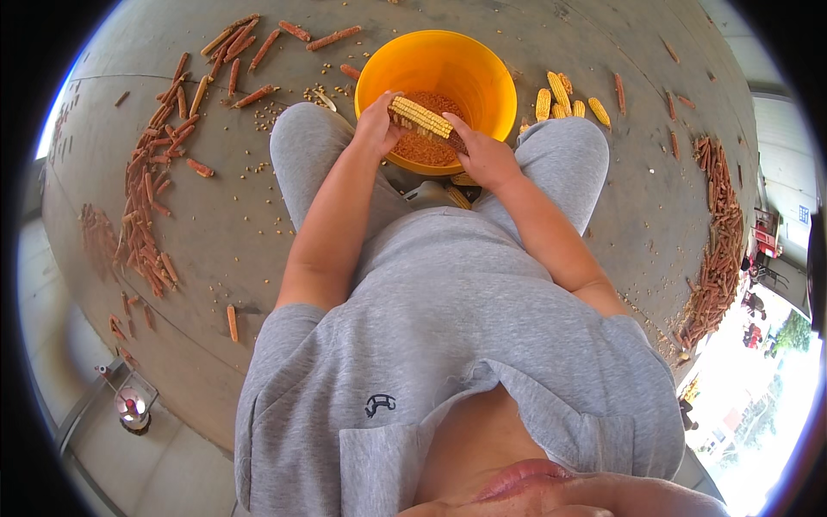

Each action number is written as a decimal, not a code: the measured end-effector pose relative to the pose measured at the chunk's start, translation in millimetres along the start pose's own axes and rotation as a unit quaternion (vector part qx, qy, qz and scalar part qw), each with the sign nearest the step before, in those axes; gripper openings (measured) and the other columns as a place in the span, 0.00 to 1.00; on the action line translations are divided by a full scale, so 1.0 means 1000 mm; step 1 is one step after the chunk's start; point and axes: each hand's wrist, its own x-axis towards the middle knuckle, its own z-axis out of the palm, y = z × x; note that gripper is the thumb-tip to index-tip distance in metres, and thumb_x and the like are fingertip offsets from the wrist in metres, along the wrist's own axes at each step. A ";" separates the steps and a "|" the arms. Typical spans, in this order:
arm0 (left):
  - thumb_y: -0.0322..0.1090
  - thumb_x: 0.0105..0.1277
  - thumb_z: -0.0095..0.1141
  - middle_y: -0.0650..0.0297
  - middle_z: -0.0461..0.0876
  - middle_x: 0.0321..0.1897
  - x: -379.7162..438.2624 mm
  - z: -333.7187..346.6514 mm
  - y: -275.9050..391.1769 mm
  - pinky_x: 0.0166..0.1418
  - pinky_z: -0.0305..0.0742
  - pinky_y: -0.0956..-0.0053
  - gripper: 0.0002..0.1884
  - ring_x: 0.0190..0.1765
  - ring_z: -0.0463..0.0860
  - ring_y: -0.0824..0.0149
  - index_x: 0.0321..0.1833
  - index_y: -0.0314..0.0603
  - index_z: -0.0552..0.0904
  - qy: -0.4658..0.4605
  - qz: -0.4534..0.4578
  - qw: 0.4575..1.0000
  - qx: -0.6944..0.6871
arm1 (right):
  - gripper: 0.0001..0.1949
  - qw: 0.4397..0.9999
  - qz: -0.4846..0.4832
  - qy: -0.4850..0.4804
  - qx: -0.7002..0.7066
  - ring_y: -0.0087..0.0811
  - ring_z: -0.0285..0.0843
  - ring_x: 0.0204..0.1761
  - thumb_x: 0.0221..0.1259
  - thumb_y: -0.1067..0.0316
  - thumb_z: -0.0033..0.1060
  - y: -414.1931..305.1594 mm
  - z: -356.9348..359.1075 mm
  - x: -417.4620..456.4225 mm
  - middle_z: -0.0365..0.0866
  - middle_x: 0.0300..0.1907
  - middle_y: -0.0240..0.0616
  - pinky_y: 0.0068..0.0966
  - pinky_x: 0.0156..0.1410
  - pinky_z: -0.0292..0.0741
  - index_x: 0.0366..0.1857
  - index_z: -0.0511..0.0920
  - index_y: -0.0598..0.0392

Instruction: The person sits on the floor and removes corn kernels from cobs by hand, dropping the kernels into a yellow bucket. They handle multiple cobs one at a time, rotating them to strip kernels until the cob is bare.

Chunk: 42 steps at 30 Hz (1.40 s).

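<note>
A partly shelled ear of corn [421,116] is held level between my two hands, above a yellow bucket [501,77]. Rows of yellow kernels cover its upper side, while reddish bare cob shows at the right end. My left hand [380,126] grips the left end, its fingers partly hidden behind the ear. Around the right end is my right hand [484,154], with a finger lying along the top. Loose orange kernels [423,152] cover the bucket's bottom. The bucket stands on the floor between my knees.
Several unshelled ears [559,97] lie beyond my right knee. Bare red cobs [145,187] form a long pile on the left, and another cob pile [717,252] curves along the right. Scattered kernels [268,119] dot the concrete floor [219,213] near my left knee.
</note>
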 end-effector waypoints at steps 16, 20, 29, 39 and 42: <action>0.38 0.71 0.49 0.59 0.81 0.40 0.004 -0.004 0.000 0.49 0.79 0.58 0.12 0.43 0.81 0.61 0.48 0.38 0.78 0.021 -0.025 0.999 -0.030 | 0.35 1.000 0.003 -0.029 -0.003 0.50 0.82 0.40 0.60 0.64 0.53 -0.003 -0.005 -0.002 0.82 0.40 0.48 0.44 0.46 0.77 0.73 0.52 0.33; 0.38 0.73 0.43 0.59 0.80 0.42 -0.001 0.003 -0.002 0.49 0.79 0.56 0.14 0.44 0.81 0.60 0.51 0.37 0.76 0.015 -0.003 0.998 -0.068 | 0.35 1.000 0.008 -0.013 0.015 0.51 0.81 0.41 0.60 0.64 0.53 -0.002 -0.004 -0.003 0.82 0.41 0.49 0.44 0.46 0.77 0.73 0.52 0.33; 0.39 0.75 0.42 0.59 0.79 0.45 0.000 0.002 -0.005 0.48 0.80 0.54 0.13 0.46 0.81 0.59 0.53 0.40 0.73 -0.023 0.023 0.999 -0.029 | 0.36 0.999 0.024 -0.021 0.012 0.50 0.81 0.41 0.59 0.64 0.53 -0.006 -0.006 -0.003 0.82 0.41 0.48 0.44 0.47 0.77 0.73 0.52 0.34; 0.40 0.75 0.42 0.59 0.79 0.44 0.004 0.002 -0.012 0.48 0.79 0.58 0.13 0.45 0.81 0.60 0.52 0.39 0.73 -0.078 0.000 0.994 -0.081 | 0.36 0.999 0.041 -0.010 -0.009 0.50 0.82 0.38 0.59 0.64 0.53 -0.006 -0.006 -0.012 0.82 0.38 0.49 0.45 0.43 0.77 0.73 0.51 0.37; 0.40 0.75 0.42 0.60 0.79 0.42 0.007 0.004 -0.018 0.44 0.80 0.59 0.12 0.42 0.81 0.62 0.50 0.40 0.73 -0.072 0.008 0.997 -0.040 | 0.36 0.998 0.050 -0.018 -0.017 0.50 0.82 0.36 0.59 0.64 0.53 -0.007 -0.005 -0.016 0.83 0.36 0.49 0.45 0.40 0.77 0.73 0.51 0.38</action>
